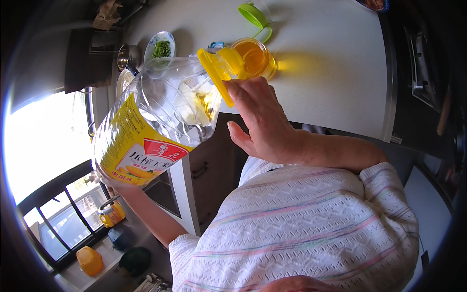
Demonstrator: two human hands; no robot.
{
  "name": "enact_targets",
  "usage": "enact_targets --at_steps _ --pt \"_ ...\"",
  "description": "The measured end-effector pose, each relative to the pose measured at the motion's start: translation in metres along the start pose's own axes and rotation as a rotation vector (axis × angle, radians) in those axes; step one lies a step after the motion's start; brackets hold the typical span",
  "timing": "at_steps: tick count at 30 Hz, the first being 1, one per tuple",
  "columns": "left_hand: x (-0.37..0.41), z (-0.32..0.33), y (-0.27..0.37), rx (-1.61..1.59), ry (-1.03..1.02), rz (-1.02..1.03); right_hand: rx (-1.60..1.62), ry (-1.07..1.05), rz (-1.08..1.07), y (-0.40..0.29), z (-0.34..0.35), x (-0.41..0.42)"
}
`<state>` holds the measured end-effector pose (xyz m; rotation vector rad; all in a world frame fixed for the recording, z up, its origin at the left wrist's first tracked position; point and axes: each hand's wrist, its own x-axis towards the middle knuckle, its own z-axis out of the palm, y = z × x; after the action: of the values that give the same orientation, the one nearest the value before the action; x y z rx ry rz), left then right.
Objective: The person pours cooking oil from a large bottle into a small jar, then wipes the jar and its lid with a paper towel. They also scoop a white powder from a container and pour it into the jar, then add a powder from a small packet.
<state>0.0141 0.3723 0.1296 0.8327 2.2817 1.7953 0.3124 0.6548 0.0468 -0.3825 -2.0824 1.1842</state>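
A large clear plastic cooking-oil bottle [146, 138] with a yellow label is tilted, its mouth lower than its base. My left hand [126, 188] supports the base from beneath, mostly hidden behind the bottle. At the neck, the fingers of my right hand [261, 113] hold the yellow ring handle [213, 75], with the thumb apart from it. A little golden oil [208, 104] lies inside near the bottle's shoulder. The spout meets the rim of a glass jar [271, 67] holding golden oil. Beside the jar, its green lid [251, 15] stands flipped open on a strap.
On the white counter [328, 73] stands a plate [149, 49] of chopped greens. A metal pot [126, 56] is behind it. To the left are a bright window [47, 138] and yellow containers [89, 261]. Drawers [208, 164] lie below the counter; a dark appliance [419, 73] is right.
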Motion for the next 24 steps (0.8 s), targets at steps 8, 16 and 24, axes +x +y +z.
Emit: enact_targets --at_steps 8,16,24 --pt "-0.046 0.017 -0.049 0.007 0.004 0.053 -0.14 -0.049 -0.052 -0.001 -0.009 0.001" --pt "-0.088 0.059 -0.058 -0.621 -0.1 -0.114 -0.23 -0.095 -0.087 -0.003 -0.012 -0.003" --pt "-0.126 0.079 -0.076 -0.763 0.104 -0.332 -0.302 -0.074 -0.179 -0.002 -0.016 -0.007"
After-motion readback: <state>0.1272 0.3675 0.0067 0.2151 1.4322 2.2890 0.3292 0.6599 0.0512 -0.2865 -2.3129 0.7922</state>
